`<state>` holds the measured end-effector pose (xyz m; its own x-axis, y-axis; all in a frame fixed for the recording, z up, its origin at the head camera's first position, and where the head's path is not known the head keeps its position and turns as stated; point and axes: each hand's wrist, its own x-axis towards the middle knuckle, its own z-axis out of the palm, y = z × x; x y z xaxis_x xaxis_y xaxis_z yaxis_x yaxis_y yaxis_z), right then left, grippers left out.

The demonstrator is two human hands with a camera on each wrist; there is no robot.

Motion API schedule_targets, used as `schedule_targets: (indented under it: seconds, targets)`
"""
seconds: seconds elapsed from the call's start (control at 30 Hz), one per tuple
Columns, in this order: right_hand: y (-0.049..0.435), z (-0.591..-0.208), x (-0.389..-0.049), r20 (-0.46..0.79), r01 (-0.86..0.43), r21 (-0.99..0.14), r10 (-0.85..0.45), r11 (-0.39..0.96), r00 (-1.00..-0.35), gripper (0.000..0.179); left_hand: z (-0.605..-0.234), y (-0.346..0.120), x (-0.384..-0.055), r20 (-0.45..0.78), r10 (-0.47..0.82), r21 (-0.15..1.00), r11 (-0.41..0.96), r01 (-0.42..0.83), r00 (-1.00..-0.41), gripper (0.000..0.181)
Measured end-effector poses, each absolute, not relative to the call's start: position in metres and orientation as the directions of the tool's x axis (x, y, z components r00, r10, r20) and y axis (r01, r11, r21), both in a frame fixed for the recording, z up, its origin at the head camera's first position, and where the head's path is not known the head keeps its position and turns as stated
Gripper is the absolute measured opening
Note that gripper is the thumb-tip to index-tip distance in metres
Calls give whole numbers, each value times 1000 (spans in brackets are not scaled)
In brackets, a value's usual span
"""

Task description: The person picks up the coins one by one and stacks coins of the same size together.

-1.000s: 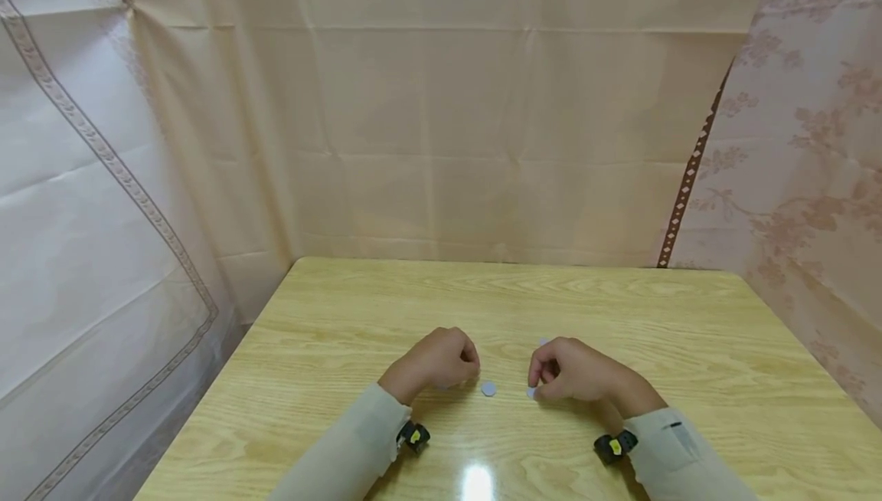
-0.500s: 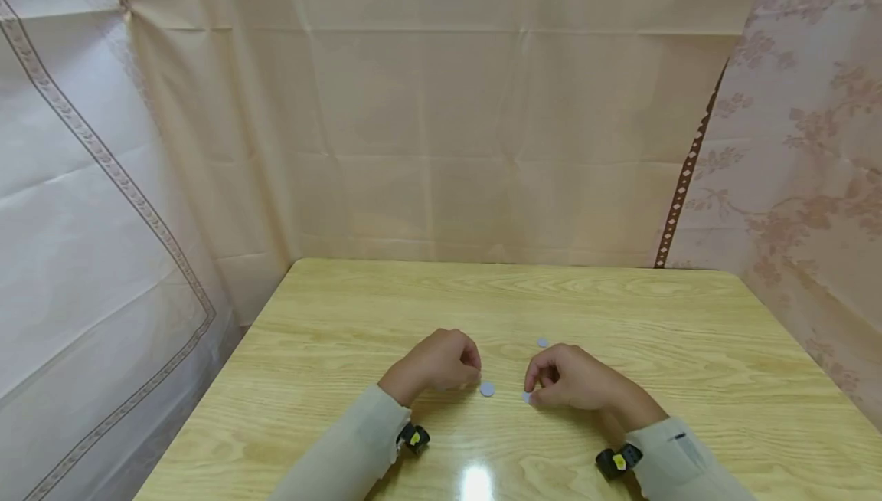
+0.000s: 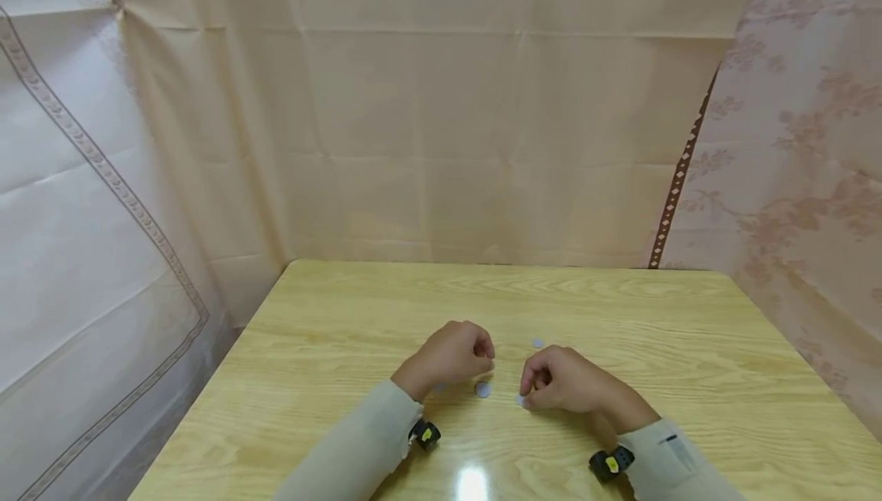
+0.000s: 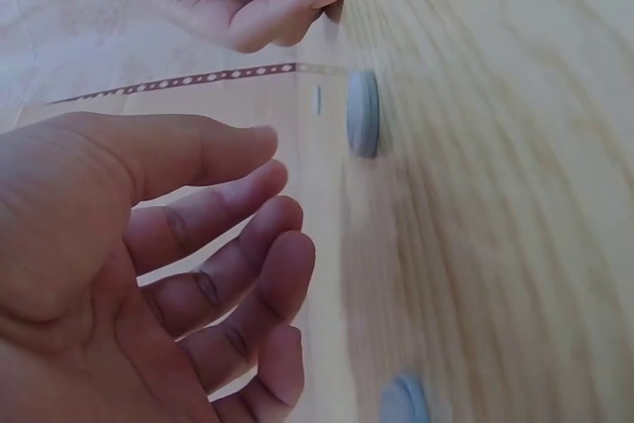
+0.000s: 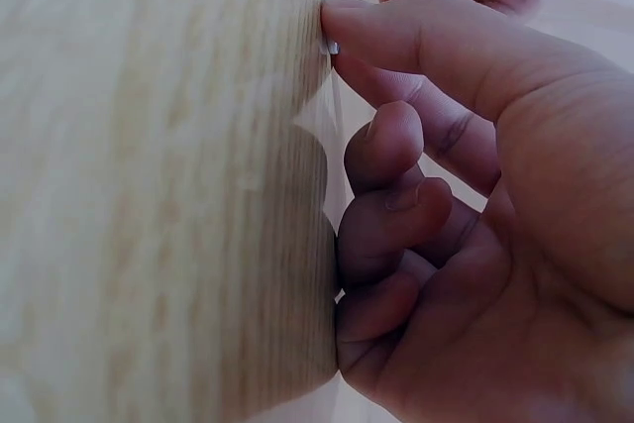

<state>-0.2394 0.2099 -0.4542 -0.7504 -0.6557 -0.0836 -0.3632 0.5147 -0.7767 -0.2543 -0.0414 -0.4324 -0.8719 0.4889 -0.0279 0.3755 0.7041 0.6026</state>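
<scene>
Thumb and index finger of my right hand (image 3: pixel 568 380) pinch a small pale grey-blue disc (image 3: pixel 520 401) low at the tabletop; in the right wrist view this disc (image 5: pixel 332 47) shows edge-on at the thumb tip. A second disc (image 3: pixel 482 389) lies flat between the two hands. Close above and beside it hovers my left hand (image 3: pixel 451 352), fingers loosely bent and nothing in them. The left wrist view shows a gap between these fingertips and that round disc (image 4: pixel 364 114), which looks thick at the edge. Another disc (image 3: pixel 439 387) lies partly hidden beneath the left wrist.
Farther back on the wood-grain table (image 3: pixel 386 294) lies one more disc (image 3: pixel 537 342). Beige curtain cloth (image 3: pixel 482 141) hangs behind the table's far edge, with patterned cloth at both sides. A bright light reflection (image 3: pixel 472 482) shows near the front.
My left hand has lifted slightly and moved right, toward the middle disc. The right hand, still pinching its disc, has slid a little left and nearer to me, uncovering the far disc.
</scene>
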Motion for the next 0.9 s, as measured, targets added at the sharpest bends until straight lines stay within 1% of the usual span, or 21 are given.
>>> schedule_targets:
  seconds: [0.2, 0.43, 0.6, 0.77, 0.9]
  targets:
    - [211, -453, -239, -85, -351, -789, -656, 504, -750, 9, -429, -22, -265, -15, 495, 554, 728, 405, -869, 7]
    - [210, -450, -239, -87, -355, -778, -649, 518, -756, 11, -428, -3, -278, -47, 505, 539, 739, 404, -862, 24]
    - [209, -449, -239, -94, -355, -767, -641, 535, -762, 11, -427, 6, -283, -88, 508, 543, 746, 387, -857, 33]
    - [210, -450, -239, -89, -362, -764, -643, 534, -761, 10, -429, 14, -289, -113, 528, 567, 730, 382, -841, 36]
    - [211, -451, -240, -81, -371, -762, -646, 531, -759, 10, -432, 19, -292, -118, 546, 572, 720, 393, -830, 35]
